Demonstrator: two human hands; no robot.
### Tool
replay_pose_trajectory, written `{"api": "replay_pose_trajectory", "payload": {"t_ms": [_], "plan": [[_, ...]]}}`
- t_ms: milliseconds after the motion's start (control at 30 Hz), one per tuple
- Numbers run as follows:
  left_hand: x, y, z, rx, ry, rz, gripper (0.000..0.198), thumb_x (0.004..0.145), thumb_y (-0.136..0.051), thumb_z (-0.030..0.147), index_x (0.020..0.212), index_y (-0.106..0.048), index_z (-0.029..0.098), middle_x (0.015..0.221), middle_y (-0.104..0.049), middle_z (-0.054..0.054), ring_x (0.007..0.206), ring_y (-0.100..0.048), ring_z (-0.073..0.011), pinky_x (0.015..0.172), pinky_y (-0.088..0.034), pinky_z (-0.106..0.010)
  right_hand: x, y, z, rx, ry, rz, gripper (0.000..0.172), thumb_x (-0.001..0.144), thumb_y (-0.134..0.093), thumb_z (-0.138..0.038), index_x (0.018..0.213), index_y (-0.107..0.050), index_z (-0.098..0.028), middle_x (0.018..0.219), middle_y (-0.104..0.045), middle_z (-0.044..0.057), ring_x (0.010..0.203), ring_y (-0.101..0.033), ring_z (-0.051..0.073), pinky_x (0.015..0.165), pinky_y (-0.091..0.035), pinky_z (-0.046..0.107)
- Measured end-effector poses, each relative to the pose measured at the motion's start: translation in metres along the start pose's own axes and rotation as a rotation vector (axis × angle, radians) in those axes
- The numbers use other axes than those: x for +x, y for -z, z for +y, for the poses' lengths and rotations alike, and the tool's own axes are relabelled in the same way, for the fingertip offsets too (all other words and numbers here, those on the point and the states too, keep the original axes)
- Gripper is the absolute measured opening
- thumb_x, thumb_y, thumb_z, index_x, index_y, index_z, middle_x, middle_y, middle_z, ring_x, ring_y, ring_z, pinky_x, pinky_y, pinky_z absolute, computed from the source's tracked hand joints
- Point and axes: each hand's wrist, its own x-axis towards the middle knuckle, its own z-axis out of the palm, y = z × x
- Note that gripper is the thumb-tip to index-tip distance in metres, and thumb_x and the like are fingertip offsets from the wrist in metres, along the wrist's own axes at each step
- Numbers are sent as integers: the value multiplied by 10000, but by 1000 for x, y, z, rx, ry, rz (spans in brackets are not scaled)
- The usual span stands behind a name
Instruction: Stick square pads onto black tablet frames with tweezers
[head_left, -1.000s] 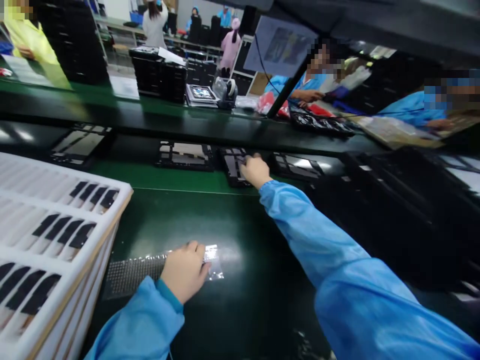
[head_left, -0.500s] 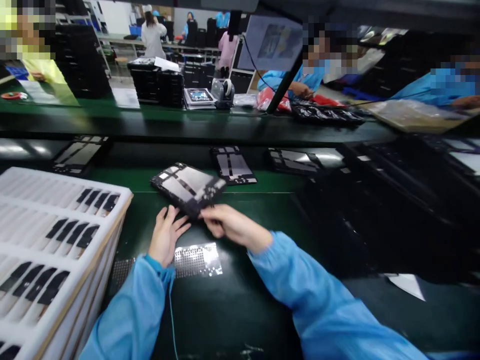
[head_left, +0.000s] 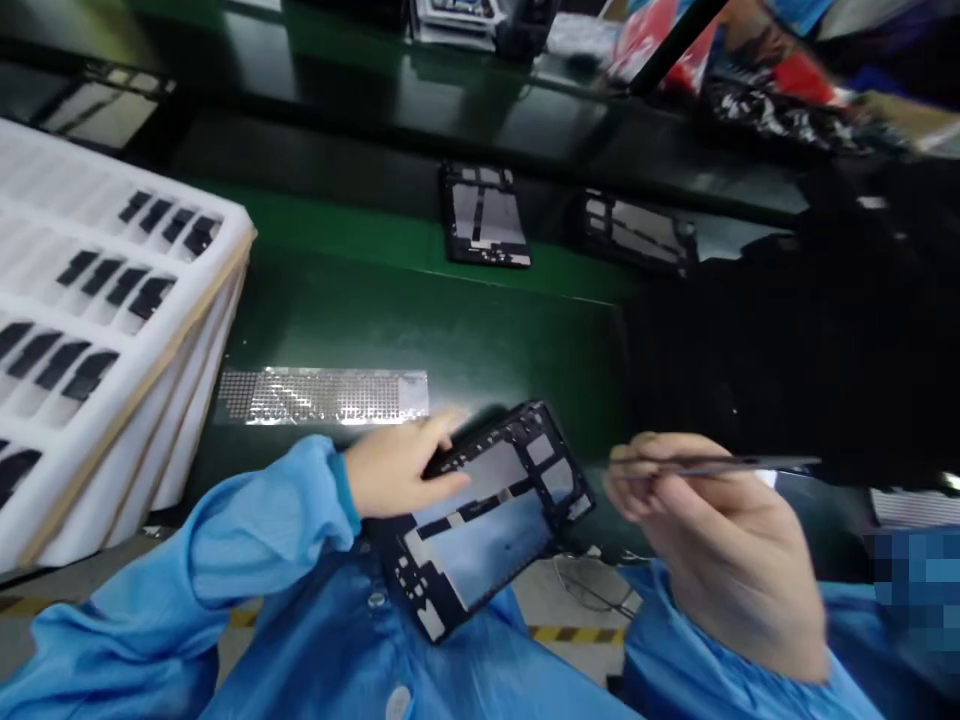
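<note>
My left hand (head_left: 397, 465) grips the upper left edge of a black tablet frame (head_left: 487, 515), held tilted over my lap at the table's near edge. The frame has a grey shiny panel in its middle. My right hand (head_left: 712, 545) is closed on thin dark tweezers (head_left: 712, 465) that point to the right, just right of the frame. Both arms wear blue sleeves. A shiny strip of small stickers (head_left: 322, 395) lies flat on the dark green mat beyond my left hand.
A stack of white foam trays (head_left: 112, 330) with several black strips in slots stands at the left. Two more black frames (head_left: 484, 215) (head_left: 634, 230) lie on the green belt behind. A dark stack (head_left: 795, 330) fills the right side.
The frame has come from above the mat down to my lap, now held by my left hand. My right hand let it go and holds tweezers. The view has tilted down.
</note>
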Motion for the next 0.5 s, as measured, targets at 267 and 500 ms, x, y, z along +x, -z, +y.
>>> {"api": "replay_pose_trajectory", "payload": {"t_ms": [267,500], "plan": [[40,99,-34,520,-10,-45,91,838,-658,212,844,-745,186,747,-657,9,673,-534,-108,701,-360,-261,113,-100,62,-326,265,-471,333,965,-847,-420,1217,-730,-236,1057,-813,38,945,-785,181,902,-658,343],[38,90,-50,603,-60,-63,180,832,-594,198,921,-749,221,751,-655,30,650,-499,-109,676,-284,-276,139,-114,104,-384,227,-599,251,979,-833,-412,1126,-745,-229,1079,-805,35,996,-787,187,920,-644,340]]}}
